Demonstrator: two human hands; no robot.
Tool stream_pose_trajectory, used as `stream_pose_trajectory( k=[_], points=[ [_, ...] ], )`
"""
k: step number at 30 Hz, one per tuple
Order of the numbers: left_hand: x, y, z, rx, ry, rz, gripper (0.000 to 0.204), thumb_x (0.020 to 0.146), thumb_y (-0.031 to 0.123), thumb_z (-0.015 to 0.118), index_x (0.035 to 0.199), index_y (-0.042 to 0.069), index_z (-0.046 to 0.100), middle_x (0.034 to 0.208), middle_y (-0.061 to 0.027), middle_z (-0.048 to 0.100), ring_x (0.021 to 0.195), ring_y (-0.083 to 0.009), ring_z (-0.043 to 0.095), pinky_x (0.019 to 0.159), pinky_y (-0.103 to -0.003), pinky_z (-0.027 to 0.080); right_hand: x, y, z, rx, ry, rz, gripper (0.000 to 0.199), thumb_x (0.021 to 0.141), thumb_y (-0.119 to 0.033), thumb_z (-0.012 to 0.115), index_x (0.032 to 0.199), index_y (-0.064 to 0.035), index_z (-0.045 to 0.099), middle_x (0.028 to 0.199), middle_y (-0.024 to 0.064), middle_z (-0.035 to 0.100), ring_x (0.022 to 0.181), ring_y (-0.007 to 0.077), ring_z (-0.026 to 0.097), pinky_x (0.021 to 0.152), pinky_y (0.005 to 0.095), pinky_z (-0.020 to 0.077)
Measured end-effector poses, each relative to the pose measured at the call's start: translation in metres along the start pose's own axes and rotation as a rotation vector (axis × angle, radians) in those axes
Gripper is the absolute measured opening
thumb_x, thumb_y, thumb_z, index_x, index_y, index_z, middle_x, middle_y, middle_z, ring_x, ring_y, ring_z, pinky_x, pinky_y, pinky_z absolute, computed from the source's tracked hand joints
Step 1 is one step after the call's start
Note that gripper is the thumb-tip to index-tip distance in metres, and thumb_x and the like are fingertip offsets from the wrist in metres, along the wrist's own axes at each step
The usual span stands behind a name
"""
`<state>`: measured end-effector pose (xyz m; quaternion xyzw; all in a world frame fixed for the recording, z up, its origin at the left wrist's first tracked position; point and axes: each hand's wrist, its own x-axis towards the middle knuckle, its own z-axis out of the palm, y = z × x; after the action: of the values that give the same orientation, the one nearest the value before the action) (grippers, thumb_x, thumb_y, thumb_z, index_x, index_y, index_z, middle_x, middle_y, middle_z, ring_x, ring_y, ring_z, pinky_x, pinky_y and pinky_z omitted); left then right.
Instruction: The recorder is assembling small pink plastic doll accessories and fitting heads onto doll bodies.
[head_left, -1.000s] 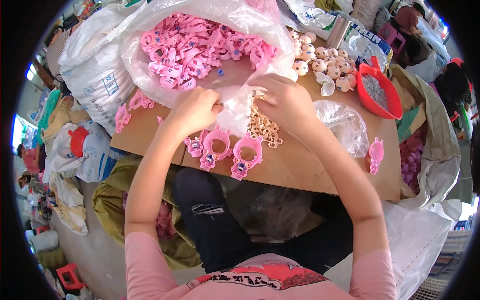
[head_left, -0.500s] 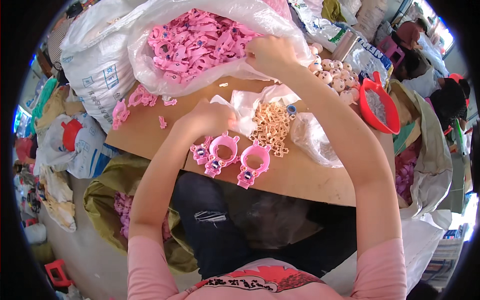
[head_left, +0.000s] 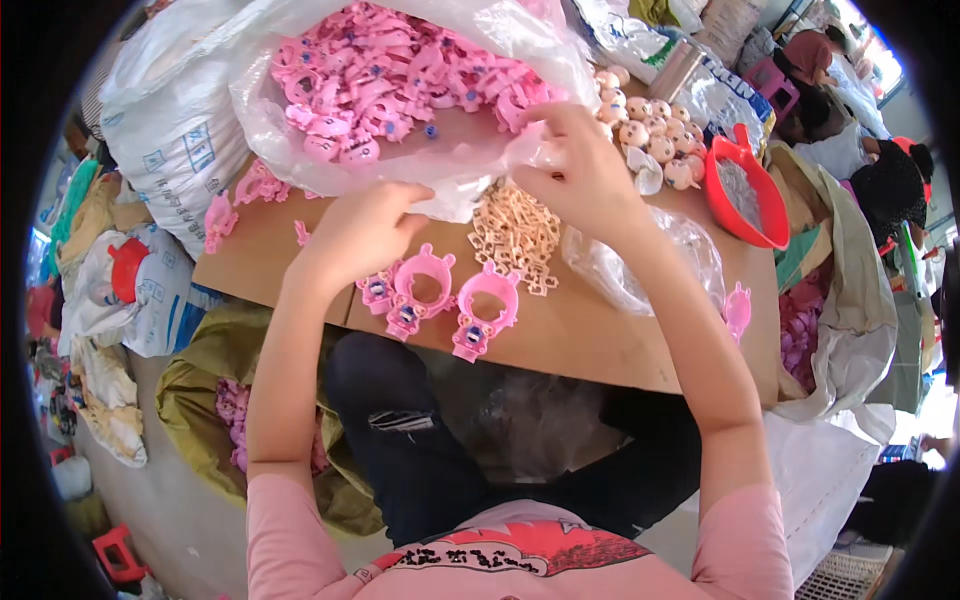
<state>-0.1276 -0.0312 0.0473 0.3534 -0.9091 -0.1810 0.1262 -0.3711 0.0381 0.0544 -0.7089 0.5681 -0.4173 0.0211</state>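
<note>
A large clear plastic bag (head_left: 300, 170) full of pink plastic toy parts (head_left: 400, 75) lies open at the back of the cardboard-topped table. My right hand (head_left: 590, 185) pinches the near right edge of this bag, thumb and forefinger on the film. By the bag's front edge, my left hand (head_left: 360, 235) has its thumb and fingers apart, with nothing seen in them. Below it are pink ring-shaped toy pieces with small ears (head_left: 425, 280), two whole ones and one partly hidden by the hand. Between my hands lies a pile of small beige plastic clips (head_left: 515, 235).
Round doll-like heads (head_left: 650, 135) are heaped at the back right, beside a red scoop-like basin (head_left: 745, 190). A crumpled clear bag (head_left: 650, 260) and a pink piece (head_left: 738, 310) lie on the right. White woven sacks (head_left: 175, 140) stand at left; an olive sack (head_left: 210, 350) sits below.
My right hand has come nearer with the bag's edge, and the bag's mouth spreads lower. My left hand has opened, away from the white film by the clips. The whole view has shifted slightly.
</note>
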Motion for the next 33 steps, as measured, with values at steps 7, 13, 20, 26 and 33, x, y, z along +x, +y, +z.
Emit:
stream_pose_trajectory(
  k=[7, 13, 20, 26, 33],
  points=[
    [-0.026, 0.034, 0.013, -0.183, -0.015, 0.180, 0.037, 0.075, 0.002, 0.064, 0.112, 0.003, 0.062, 0.113, -0.0136, 0.062, 0.102, -0.0301, 0.059, 0.089, -0.038, 0.046, -0.111, -0.021, -0.051, 0.402, 0.021, 0.647, 0.068, 0.072, 0.003, 0.073, 0.124, -0.0083, 0.031, 0.114, 0.0105, 0.049, 0.100, 0.0174, 0.058, 0.080, 0.0289, 0.0508],
    [-0.062, 0.053, 0.032, 0.084, -0.277, 0.271, 0.093, 0.060, 0.000, 0.076, 0.144, 0.014, 0.037, 0.151, -0.0103, 0.032, 0.142, -0.0315, 0.024, 0.114, -0.052, 0.019, -0.185, -0.030, -0.070, 0.750, 0.168, 0.809, 0.051, 0.076, -0.002, 0.077, 0.120, -0.0033, 0.051, 0.121, 0.0100, 0.058, 0.106, 0.0155, 0.058, 0.089, 0.0289, 0.0476],
    [-0.062, 0.053, 0.061, 0.012, -0.117, 0.283, 0.081, 0.065, -0.014, 0.053, 0.142, 0.007, 0.040, 0.143, -0.0142, 0.043, 0.135, -0.0311, 0.037, 0.114, -0.048, 0.022, -0.191, -0.033, -0.089, 1.018, 0.366, 0.881, 0.052, 0.090, -0.009, 0.062, 0.136, -0.0079, 0.037, 0.112, 0.0110, 0.059, 0.105, 0.0220, 0.060, 0.078, 0.0351, 0.0547],
    [-0.058, 0.072, 0.078, -0.153, -0.030, 0.279, 0.080, 0.067, -0.016, 0.055, 0.142, 0.005, 0.037, 0.138, -0.0165, 0.046, 0.116, -0.0376, 0.050, 0.100, -0.045, 0.040, -0.204, -0.010, -0.129, 0.864, 0.574, 0.860, 0.034, 0.102, -0.024, 0.045, 0.132, -0.0080, 0.042, 0.106, 0.0096, 0.062, 0.076, 0.0192, 0.067, 0.058, 0.0249, 0.0494],
    [-0.069, 0.081, 0.091, -0.347, -0.131, 0.155, 0.101, 0.066, -0.013, 0.067, 0.151, 0.007, 0.016, 0.153, -0.0180, 0.026, 0.131, -0.0391, 0.039, 0.105, -0.044, 0.037, -0.165, -0.015, -0.149, 0.610, 0.425, 0.785, 0.051, 0.086, -0.004, 0.063, 0.132, -0.0009, 0.041, 0.106, 0.0140, 0.060, 0.077, 0.0146, 0.060, 0.061, 0.0238, 0.0452]
  ],
)
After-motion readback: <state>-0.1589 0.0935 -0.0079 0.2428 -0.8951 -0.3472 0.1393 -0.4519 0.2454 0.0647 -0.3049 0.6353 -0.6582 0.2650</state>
